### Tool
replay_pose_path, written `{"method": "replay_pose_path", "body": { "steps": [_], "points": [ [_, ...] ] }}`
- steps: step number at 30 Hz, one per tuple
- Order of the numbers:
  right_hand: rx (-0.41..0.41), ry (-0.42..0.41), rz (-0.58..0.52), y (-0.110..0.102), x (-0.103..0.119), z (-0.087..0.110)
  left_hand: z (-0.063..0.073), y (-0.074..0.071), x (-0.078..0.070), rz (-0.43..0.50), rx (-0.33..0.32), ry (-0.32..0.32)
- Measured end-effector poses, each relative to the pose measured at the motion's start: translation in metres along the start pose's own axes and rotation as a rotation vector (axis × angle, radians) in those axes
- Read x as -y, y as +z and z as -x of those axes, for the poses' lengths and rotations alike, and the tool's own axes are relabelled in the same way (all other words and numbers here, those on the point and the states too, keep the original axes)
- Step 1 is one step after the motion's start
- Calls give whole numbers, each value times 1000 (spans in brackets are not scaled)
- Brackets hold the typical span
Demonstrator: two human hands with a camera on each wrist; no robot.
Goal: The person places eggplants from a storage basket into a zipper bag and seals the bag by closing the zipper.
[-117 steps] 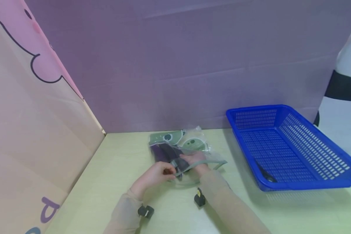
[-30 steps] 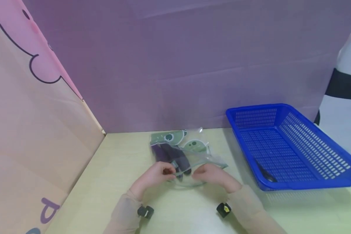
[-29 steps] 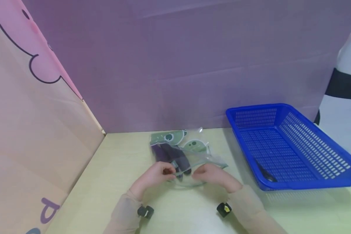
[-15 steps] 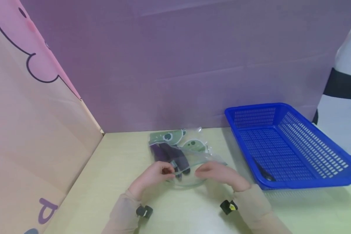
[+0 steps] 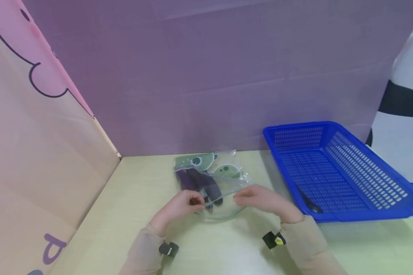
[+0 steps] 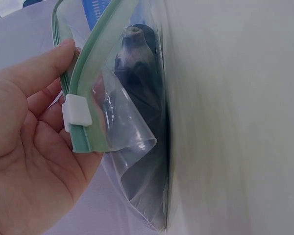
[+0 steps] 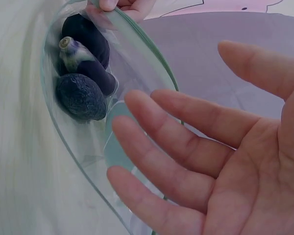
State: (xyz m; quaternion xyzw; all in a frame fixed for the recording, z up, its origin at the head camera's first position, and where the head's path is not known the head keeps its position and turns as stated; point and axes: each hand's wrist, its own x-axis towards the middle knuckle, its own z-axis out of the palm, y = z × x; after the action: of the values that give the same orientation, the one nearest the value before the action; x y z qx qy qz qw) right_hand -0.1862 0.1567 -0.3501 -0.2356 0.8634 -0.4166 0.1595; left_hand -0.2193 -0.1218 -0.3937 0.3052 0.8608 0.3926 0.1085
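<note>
A clear zip bag [image 5: 228, 172] with green fruit prints lies on the table, its mouth gaping toward me. Dark purple eggplants [image 5: 208, 182] rest inside, and their ends [image 7: 83, 54] show through the opening in the right wrist view; one end [image 7: 81, 97] is wrinkled. With thumb and fingers my left hand [image 5: 179, 208] pinches the bag's green-edged rim [image 6: 95, 44], close to a white slider [image 6: 78, 110]. My right hand [image 5: 263, 199] is at the mouth's right side, fingers [image 7: 171, 142] loosely extended and thumb apart, holding nothing.
A blue perforated basket [image 5: 358, 216] stands to the right, with a slender dark thing [image 5: 309, 202] in its near left corner. Behind the table rises a purple wall [image 5: 192, 76]; a printed panel [image 5: 48, 160] borders the left.
My right hand, inside the bag at first, has come out and shifted right along the mouth, which now gapes wider. My left hand keeps its pinch on the rim.
</note>
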Motion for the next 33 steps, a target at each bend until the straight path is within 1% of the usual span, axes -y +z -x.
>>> {"method": "replay_pose_path", "body": {
  "steps": [13,20,25,33],
  "points": [
    [-36,2,-51,-5,-5,3,-1,1,1,3,4,-6],
    [-65,3,-19,-9,-5,4,0,1,2,2,3,-2],
    [-69,5,-32,-12,-3,3,0,2,2,-2,0,-3],
    [-115,30,-11,-17,1,6,0,1,3,-2,1,12]
  ]
}}
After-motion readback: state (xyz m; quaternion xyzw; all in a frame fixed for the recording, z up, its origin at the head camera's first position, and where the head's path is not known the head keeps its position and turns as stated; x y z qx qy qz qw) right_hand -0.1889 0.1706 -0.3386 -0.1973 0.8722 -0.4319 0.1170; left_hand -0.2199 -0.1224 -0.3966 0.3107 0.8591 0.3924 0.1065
